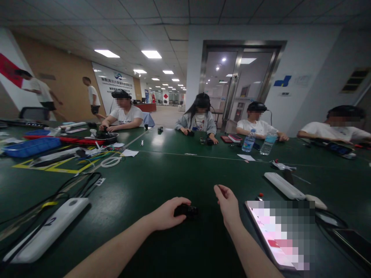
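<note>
Nearest, the left hand (165, 214) curls its fingers over a small black object (187, 211) on the green tabletop (174, 173) (its exact kind stays hidden). The right hand (227, 204), fingertips pressed together, rises just beside a blurred phone (275, 235); a seated co-worker (198, 123) faces them across the table.

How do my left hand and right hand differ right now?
Your left hand curves over a small black object, while your right hand holds nothing that can be made out. The left hand sits low with its fingers curled forward, whereas the right hand is raised, with its fingertips drawn together. The right hand is nearer the phone than the left hand. Both are bare and above the green table.
</note>
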`<state>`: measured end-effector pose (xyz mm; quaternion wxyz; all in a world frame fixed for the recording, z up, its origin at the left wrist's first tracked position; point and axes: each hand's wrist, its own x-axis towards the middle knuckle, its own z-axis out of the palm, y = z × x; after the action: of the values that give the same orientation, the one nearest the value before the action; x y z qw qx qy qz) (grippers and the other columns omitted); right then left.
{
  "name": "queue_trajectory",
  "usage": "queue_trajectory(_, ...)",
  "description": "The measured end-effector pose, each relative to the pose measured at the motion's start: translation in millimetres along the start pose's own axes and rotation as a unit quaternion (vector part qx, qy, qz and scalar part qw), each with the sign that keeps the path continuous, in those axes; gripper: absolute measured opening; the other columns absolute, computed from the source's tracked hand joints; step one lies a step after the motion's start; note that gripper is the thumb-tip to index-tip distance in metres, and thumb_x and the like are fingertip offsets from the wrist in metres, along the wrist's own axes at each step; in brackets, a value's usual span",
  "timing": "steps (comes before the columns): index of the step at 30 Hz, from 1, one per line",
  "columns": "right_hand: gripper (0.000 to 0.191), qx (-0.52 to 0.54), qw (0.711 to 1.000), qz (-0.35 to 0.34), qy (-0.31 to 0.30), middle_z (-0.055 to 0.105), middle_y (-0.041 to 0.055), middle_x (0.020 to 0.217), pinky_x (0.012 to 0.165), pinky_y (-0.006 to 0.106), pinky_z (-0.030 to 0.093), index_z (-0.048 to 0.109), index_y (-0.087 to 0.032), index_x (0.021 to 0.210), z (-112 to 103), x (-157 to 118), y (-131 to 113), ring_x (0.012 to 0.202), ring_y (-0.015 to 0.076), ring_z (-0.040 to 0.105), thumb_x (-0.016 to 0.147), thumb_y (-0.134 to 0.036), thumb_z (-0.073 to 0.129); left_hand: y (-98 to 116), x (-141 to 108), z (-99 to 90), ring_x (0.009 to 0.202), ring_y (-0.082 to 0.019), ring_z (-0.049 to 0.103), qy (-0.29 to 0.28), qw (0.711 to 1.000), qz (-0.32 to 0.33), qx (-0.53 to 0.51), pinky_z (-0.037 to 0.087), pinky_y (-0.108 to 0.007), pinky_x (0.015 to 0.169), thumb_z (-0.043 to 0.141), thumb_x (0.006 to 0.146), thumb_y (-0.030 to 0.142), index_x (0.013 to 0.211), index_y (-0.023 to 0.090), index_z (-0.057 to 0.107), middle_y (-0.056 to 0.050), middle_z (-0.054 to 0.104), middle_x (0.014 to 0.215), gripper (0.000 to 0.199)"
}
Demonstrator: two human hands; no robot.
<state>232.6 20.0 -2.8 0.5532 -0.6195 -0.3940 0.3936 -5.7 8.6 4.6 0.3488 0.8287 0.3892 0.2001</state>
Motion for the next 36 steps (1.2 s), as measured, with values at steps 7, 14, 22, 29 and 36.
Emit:
queue_trajectory(7,0.021,-0.233,0.920,-0.137,-0.285,0.061,0.0013,0.087,0.070,0.029,0.043,0.065,-0.021,0.090,12,-31,-17,0.078,0.0163,0.055,0.074,-0.034,0.063,4,0,-0.6,0.105,-0.017,0.053,0.000,1.000,0.024,-0.016,0.043,-0.035,0.094,0.058,0.077,0.020,0.115,0.024,0.052,-0.002,0.057,0.115,0.038)
queue_trajectory(14,0.017,-0.307,0.878,-0.143,-0.337,0.057,-0.0005,0.089,0.067,0.026,0.042,0.066,-0.023,0.086,17,-37,-16,0.076,0.0139,0.052,0.071,-0.030,0.068,2,0,0.3,0.109,-0.017,0.051,-0.004,0.998,0.068,0.011,0.040,-0.036,0.097,0.056,0.080,0.018,0.112,0.026,0.057,-0.001,0.057,0.114,0.034)
queue_trajectory(22,0.014,-0.321,0.871,-0.158,-0.337,0.056,-0.0013,0.084,0.065,0.025,0.040,0.066,-0.022,0.084,22,-39,-14,0.074,0.0133,0.051,0.071,-0.026,0.067,-8,3,4.5,0.114,-0.017,0.048,-0.009,0.996,0.088,0.023,0.039,-0.033,0.098,0.055,0.080,0.016,0.109,0.030,0.062,-0.002,0.052,0.122,0.033)
queue_trajectory(29,0.022,-0.360,0.858,-0.146,-0.337,0.053,-0.0004,0.085,0.066,0.026,0.040,0.067,-0.026,0.089,20,-38,-13,0.076,0.0150,0.051,0.068,-0.030,0.069,-8,3,3.7,0.115,-0.018,0.048,-0.028,0.994,0.087,0.059,0.039,-0.034,0.099,0.054,0.081,0.019,0.108,0.034,0.065,0.000,0.051,0.125,0.033)
queue_trajectory(36,0.035,-0.319,0.889,-0.107,-0.309,0.053,-0.0011,0.082,0.065,0.027,0.041,0.061,-0.026,0.108,7,-26,-12,0.074,0.0147,0.052,0.075,-0.037,0.063,-28,2,-18.8,0.116,-0.018,0.048,0.030,0.991,0.050,0.120,0.036,-0.035,0.102,0.050,0.082,0.021,0.110,0.033,0.065,0.000,0.051,0.127,0.033)
